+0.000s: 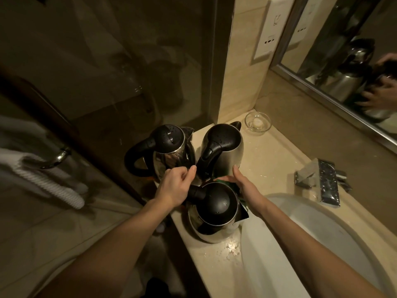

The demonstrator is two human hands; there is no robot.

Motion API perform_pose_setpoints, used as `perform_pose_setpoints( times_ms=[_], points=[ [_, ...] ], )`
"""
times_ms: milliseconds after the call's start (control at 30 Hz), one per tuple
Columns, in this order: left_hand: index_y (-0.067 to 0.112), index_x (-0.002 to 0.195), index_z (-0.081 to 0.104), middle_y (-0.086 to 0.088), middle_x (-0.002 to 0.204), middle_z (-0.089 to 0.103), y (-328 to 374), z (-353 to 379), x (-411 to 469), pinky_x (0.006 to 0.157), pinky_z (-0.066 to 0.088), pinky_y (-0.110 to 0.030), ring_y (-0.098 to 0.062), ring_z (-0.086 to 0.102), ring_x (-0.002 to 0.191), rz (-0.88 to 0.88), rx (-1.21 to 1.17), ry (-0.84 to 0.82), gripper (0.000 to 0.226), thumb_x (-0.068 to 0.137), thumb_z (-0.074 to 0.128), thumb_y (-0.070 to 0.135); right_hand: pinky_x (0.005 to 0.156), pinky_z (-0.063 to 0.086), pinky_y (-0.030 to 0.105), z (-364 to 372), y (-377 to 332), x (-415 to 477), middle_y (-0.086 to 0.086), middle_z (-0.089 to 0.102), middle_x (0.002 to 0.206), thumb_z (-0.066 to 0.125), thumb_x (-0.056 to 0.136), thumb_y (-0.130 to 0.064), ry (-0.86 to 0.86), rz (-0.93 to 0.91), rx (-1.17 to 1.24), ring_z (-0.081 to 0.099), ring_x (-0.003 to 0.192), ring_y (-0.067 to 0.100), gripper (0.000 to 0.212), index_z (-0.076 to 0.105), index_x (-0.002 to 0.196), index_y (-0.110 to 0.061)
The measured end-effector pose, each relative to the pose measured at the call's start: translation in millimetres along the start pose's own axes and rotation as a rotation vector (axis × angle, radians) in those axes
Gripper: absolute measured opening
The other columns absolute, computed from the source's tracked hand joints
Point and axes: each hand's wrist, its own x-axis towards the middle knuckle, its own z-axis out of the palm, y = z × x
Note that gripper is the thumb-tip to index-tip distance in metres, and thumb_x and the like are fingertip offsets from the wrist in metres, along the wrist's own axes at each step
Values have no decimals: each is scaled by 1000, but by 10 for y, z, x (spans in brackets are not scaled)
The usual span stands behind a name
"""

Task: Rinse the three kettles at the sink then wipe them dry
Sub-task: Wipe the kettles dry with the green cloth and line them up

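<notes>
Three steel kettles with black lids and handles stand close together on the beige counter (264, 155), left of the sink. One kettle (169, 151) is at the far left, a second kettle (225, 147) at the far right, the third kettle (214, 214) nearest me. Water drops sit on the lids. My left hand (174, 186) grips the black handle of the nearest kettle, thumb raised. My right hand (242, 181) lies with fingers fairly straight on a dark green cloth (241, 203) tucked between the nearest kettle and the far right one.
A white basin (322, 244) lies at the right, with a chrome tap (322, 181) behind it. A small glass dish (257, 122) stands in the counter's back corner. A mirror (352, 61) runs along the right wall. Glass partition and towel rail (58, 157) stand on the left.
</notes>
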Motion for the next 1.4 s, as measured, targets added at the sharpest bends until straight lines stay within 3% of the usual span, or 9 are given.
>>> perform_pose_setpoints(
  times_ms=[167, 267, 367, 533, 700, 967, 1133, 1300, 1400],
  points=[
    [16, 57, 45, 3, 52, 40, -8, -1, -4, 52, 30, -34, -13, 40, 48, 4, 2, -5, 62, 90, 31, 67, 84, 42, 18, -32, -11, -77, -7, 71, 109, 13, 100, -52, 86, -68, 82, 64, 100, 2, 77, 74, 104, -6],
    [13, 58, 46, 2, 53, 40, -15, 0, -7, 53, 31, -34, -13, 40, 49, 1, 8, -8, 65, 89, 30, 68, 89, 40, 17, -3, -1, -104, -12, 69, 113, 13, 101, -51, 110, -88, 62, 61, 101, -5, 72, 75, 105, -14],
    [10, 60, 47, 2, 54, 40, -9, 8, -1, 53, 30, -34, -13, 40, 50, -20, 6, -11, 67, 87, 30, 69, 94, 44, 27, 4, 62, -108, -10, 71, 110, 15, 98, -58, 117, -14, 64, 63, 106, 5, 68, 75, 106, -26],
    [14, 59, 46, 2, 54, 41, 27, 5, -11, 51, 30, -30, -13, 40, 50, -29, 1, 8, 59, 93, 35, 61, 76, 43, 20, -25, 228, -256, -5, 72, 108, 14, 96, -62, 174, 102, 145, 62, 104, 9, 71, 73, 112, -26],
    [7, 66, 54, -3, 59, 47, 72, 16, -28, 55, 37, -33, -16, 46, 54, -88, 5, 5, 54, 103, 42, 44, 99, 36, 35, 65, 417, -475, -5, 69, 118, 14, 94, -67, 284, 77, 368, 55, 118, 12, 76, 71, 118, -22],
    [14, 62, 50, -7, 64, 52, 155, 60, -131, 58, 42, -36, -20, 52, 61, -182, 39, 59, 57, 102, 37, 52, 106, 32, 41, 486, 692, -802, -2, 55, 132, 25, 99, -58, 575, 87, 654, 45, 126, 18, 60, 59, 130, -20],
    [15, 64, 53, -5, 64, 54, 237, 75, -256, 56, 43, -34, -19, 54, 59, -244, 37, 90, 57, 103, 35, 53, 109, 29, 43, 652, 658, -906, -4, 55, 127, 25, 98, -60, 597, 103, 687, 45, 125, 16, 60, 54, 136, -22],
    [18, 68, 56, -9, 80, 62, 299, 71, -310, 67, 48, -37, -21, 61, 74, -299, 57, 80, 57, 103, 31, 56, 113, 34, 44, 840, 537, -970, -2, 61, 130, 38, 89, -65, 654, -45, 674, 53, 124, 15, 60, 61, 128, -26],
    [22, 71, 56, -9, 93, 66, 314, 70, -316, 77, 45, -37, -23, 62, 93, -302, 46, 32, 57, 102, 27, 60, 111, 37, 42, 1026, 437, -1003, -7, 57, 134, 44, 84, -68, 760, -92, 559, 51, 126, 11, 65, 53, 136, -31]
  ],
)
